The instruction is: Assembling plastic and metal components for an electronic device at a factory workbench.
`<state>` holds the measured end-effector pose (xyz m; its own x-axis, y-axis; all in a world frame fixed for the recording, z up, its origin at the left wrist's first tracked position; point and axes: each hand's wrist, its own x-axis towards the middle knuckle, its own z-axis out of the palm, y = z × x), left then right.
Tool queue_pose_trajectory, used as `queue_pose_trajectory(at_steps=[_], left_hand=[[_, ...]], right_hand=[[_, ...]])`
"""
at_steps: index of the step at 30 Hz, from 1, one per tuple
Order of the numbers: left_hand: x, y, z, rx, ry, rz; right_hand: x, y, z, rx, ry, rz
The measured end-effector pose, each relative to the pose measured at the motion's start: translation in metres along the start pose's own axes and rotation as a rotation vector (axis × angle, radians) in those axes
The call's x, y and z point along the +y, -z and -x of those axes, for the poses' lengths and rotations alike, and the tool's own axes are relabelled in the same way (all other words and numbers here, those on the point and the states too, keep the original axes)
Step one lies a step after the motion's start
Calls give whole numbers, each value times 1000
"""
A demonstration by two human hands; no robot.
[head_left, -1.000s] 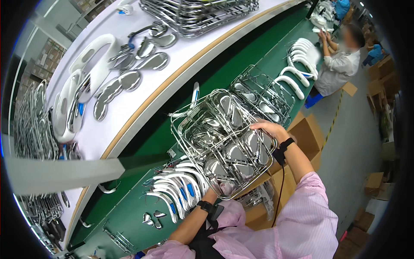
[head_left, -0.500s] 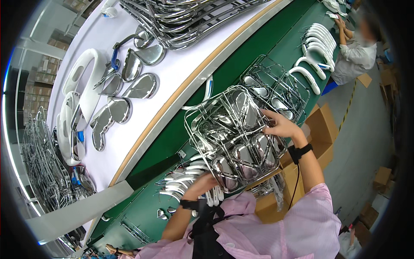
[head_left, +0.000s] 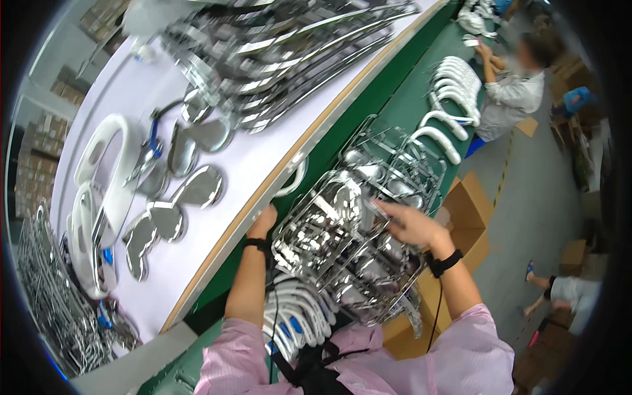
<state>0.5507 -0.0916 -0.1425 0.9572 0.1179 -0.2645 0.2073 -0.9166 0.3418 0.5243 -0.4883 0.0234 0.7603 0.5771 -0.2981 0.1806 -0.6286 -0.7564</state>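
Head view: a stack of shiny chrome wire racks [head_left: 342, 243] loaded with mirror-bright plated parts sits at the centre of the frame, tilted on the green surface [head_left: 401, 99] that runs from 7 o'clock to 1 o'clock. The right hand [head_left: 409, 224] lies on the stack's upper edge at its 3 o'clock side, fingers extended and flat on the wire, not closed around it. The left hand [head_left: 263, 222] is at the stack's 9 o'clock side, against the rack edge beside the wooden-trimmed rim of the white surface [head_left: 217, 217]; whether its fingers are closed on the wire I cannot tell. Both wrists carry black bands.

At 6 o'clock from the stack, a row of white curved plastic handles [head_left: 296, 316] lies beneath the forearms. At 9 o'clock, on the white surface, lie chrome teardrop-shaped plates [head_left: 197, 187]. At 12 o'clock, a heap of long chrome rods [head_left: 289, 52]. At 2 o'clock, further white curved handles [head_left: 454, 85] and a seated co-worker in a white shirt [head_left: 513, 92]. Brown cardboard boxes [head_left: 467, 210] stand at 3 o'clock.
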Motion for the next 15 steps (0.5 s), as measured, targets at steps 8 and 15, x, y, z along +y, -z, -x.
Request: queue_pose_trajectory(at_steps=[8,15], left_hand=[[4,-15,-20,3,-352,-161],[25,28,2,264,-127,220]], right_hand=[[12,-30,21,59,-76,-155],[23,-36,23,207,-45,-35]])
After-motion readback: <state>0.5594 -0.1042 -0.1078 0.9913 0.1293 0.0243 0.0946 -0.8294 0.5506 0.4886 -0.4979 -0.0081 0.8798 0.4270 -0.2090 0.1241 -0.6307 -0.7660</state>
